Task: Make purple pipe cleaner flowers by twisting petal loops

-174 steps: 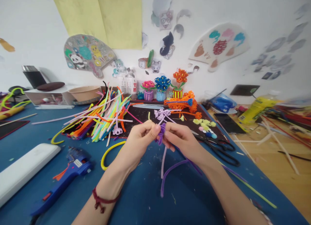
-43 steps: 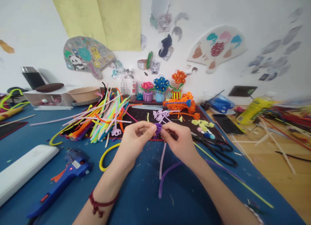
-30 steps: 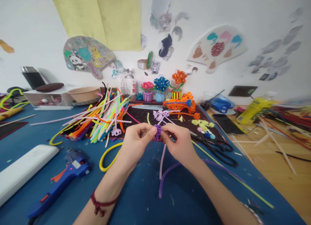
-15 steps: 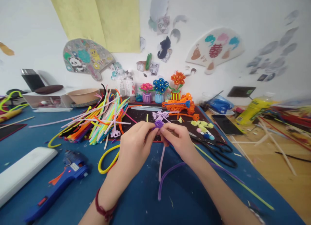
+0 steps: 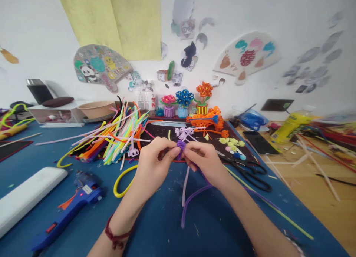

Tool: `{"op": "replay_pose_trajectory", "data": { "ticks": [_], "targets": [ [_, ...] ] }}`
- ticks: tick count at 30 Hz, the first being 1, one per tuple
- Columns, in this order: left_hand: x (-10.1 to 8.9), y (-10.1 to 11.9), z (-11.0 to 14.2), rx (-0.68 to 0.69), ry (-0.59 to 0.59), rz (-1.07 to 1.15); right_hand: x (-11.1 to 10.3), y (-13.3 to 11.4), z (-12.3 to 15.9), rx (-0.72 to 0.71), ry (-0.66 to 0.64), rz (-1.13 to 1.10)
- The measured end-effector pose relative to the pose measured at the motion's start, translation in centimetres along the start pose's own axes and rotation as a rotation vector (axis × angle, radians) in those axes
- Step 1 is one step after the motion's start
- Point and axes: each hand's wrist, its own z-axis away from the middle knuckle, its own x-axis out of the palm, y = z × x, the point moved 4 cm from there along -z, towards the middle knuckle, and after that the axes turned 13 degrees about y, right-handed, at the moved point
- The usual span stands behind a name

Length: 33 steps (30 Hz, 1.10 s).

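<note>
My left hand (image 5: 154,163) and my right hand (image 5: 204,160) meet over the blue table (image 5: 155,227), both pinching the curled top of a purple pipe cleaner (image 5: 181,146). Its long tail (image 5: 191,199) hangs down and curves onto the table below my hands. A pale lilac pipe cleaner (image 5: 185,184) lies under them. Just beyond my fingers lie small lilac pipe-cleaner flowers (image 5: 184,132) on a black mat (image 5: 160,133).
A heap of coloured pipe cleaners (image 5: 116,136) lies far left of the mat. A blue glue gun (image 5: 75,201), a white case (image 5: 25,197) and a yellow loop (image 5: 122,179) are at the left. Black scissors (image 5: 250,172), pompoms (image 5: 233,142), a phone (image 5: 260,141) sit right.
My hands have kept working the purple curl, which went from a looser coil to a tighter one and rose slightly. The view shifted a little.
</note>
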Motion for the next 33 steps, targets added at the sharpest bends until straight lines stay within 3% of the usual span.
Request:
{"op": "replay_pose_trajectory", "data": {
  "ticks": [12,21,27,33],
  "targets": [
    [0.17,0.44,0.09,0.012,-0.053,0.060,-0.25,0.34,0.10,0.134,-0.049,-0.129],
    [0.07,0.10,0.05,-0.115,0.033,0.016,-0.36,0.24,-0.01,0.172,0.011,-0.130],
    [0.31,0.06,0.24,-0.161,0.007,0.071,-0.53,0.38,-0.08,0.159,0.048,-0.124],
    [0.12,0.51,0.18,-0.065,0.043,0.017,-0.47,0.28,-0.05,0.187,0.037,-0.147]
  ]
}}
